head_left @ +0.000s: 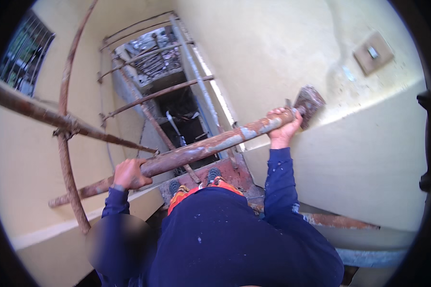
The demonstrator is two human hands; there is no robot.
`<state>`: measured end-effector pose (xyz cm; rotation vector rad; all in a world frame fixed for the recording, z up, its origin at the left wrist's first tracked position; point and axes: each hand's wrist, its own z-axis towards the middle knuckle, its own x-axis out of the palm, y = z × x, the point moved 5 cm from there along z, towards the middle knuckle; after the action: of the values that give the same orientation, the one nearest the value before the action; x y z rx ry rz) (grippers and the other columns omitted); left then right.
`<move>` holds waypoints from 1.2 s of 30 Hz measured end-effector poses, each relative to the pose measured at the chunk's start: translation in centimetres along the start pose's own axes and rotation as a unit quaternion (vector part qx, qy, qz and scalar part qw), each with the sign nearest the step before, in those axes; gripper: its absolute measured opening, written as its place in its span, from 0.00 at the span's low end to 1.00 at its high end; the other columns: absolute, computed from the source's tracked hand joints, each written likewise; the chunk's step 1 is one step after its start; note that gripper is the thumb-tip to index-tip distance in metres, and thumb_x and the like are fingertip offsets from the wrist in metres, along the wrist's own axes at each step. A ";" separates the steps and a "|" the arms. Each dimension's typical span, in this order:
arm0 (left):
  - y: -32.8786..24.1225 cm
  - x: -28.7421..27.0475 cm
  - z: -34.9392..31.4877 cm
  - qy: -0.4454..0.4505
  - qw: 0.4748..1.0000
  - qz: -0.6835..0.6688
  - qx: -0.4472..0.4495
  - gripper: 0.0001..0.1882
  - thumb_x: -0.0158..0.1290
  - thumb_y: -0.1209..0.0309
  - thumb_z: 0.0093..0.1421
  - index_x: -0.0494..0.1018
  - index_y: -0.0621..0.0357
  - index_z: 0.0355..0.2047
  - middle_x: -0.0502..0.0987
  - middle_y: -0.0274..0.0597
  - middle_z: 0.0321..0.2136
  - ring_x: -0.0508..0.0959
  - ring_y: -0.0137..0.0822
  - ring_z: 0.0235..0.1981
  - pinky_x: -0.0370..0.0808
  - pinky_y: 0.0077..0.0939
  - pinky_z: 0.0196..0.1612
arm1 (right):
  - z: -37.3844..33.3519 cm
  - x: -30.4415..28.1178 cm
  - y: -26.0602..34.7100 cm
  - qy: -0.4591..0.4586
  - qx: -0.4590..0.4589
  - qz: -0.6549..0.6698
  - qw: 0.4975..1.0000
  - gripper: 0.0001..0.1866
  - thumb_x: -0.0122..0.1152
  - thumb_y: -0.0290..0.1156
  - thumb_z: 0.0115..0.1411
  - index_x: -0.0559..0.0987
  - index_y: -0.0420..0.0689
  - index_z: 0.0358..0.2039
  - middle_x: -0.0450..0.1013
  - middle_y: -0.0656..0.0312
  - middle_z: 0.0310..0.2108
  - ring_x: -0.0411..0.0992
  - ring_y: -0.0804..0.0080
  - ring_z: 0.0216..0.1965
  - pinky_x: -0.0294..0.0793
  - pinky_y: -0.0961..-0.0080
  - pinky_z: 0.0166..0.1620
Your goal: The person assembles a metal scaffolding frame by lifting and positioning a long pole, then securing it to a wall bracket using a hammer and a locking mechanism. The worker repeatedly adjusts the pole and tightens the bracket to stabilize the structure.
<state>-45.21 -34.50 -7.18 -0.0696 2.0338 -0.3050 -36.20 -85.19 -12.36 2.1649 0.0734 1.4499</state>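
Note:
A long rusty steel prop (201, 149) with grey-blue patches lies at a slant across the front of my body. My left hand (130, 174) is closed round it near its lower left end, where a thinner rusty tube (88, 190) continues in line past the hand. Higher up on the right, my right hand (285, 126) wraps round the other end, fingers over the top. Just beyond that hand a rusty flat end plate (310, 104) is close to the cream wall; whether it touches cannot be made out.
Rusty scaffold poles (69, 52) cross on the left, tied at a joint. A pole frame (160, 93) stands ahead over a deep opening (179, 107). My shoes are on a reddish ledge (234, 177). A wall switch (373, 53) and barred window (26, 52) flank me; pipes (340, 221) lie lower right.

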 end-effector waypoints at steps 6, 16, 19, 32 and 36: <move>-1.9 -3.5 -0.8 -0.025 1.000 0.006 0.005 0.27 0.68 0.48 0.40 0.83 0.47 0.39 0.84 0.51 0.30 0.84 0.53 0.35 0.80 0.45 0.39 | 1.1 -1.7 2.7 0.026 -0.009 -0.014 1.000 0.24 0.63 0.51 0.50 0.71 0.44 0.34 0.70 0.61 0.30 0.72 0.66 0.33 0.74 0.62 0.43; -1.6 -3.2 -0.8 -0.035 0.999 -0.002 0.030 0.27 0.67 0.50 0.39 0.83 0.45 0.40 0.84 0.49 0.31 0.84 0.52 0.35 0.80 0.45 0.38 | 2.8 -1.0 2.3 0.020 0.007 -0.061 0.998 0.22 0.58 0.51 0.52 0.72 0.42 0.32 0.71 0.58 0.29 0.71 0.60 0.33 0.74 0.62 0.44; -1.3 -3.4 1.8 -0.047 0.998 0.006 0.040 0.30 0.68 0.47 0.38 0.83 0.45 0.42 0.84 0.49 0.32 0.84 0.51 0.36 0.80 0.44 0.39 | 3.9 -2.0 2.4 -0.037 -0.009 -0.074 0.997 0.23 0.57 0.53 0.52 0.72 0.42 0.30 0.70 0.57 0.28 0.71 0.61 0.34 0.74 0.62 0.44; -1.5 -6.1 4.6 -0.081 0.993 0.042 0.078 0.31 0.67 0.52 0.40 0.82 0.45 0.48 0.85 0.49 0.36 0.85 0.49 0.39 0.81 0.42 0.43 | 6.9 -1.8 3.6 -0.023 -0.050 -0.035 0.998 0.26 0.52 0.55 0.52 0.73 0.41 0.29 0.71 0.52 0.29 0.72 0.54 0.36 0.75 0.52 0.45; -1.7 -6.4 4.5 -0.075 0.994 0.045 0.064 0.31 0.65 0.54 0.40 0.83 0.43 0.48 0.85 0.49 0.36 0.85 0.48 0.39 0.81 0.41 0.44 | 6.7 -1.6 3.6 -0.031 -0.031 -0.018 0.999 0.25 0.53 0.55 0.50 0.73 0.42 0.28 0.71 0.52 0.30 0.72 0.53 0.36 0.75 0.52 0.46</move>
<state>-38.37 -35.80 -3.16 0.0771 1.8588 -0.3623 -31.90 -91.41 -13.96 2.1465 0.0428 1.3459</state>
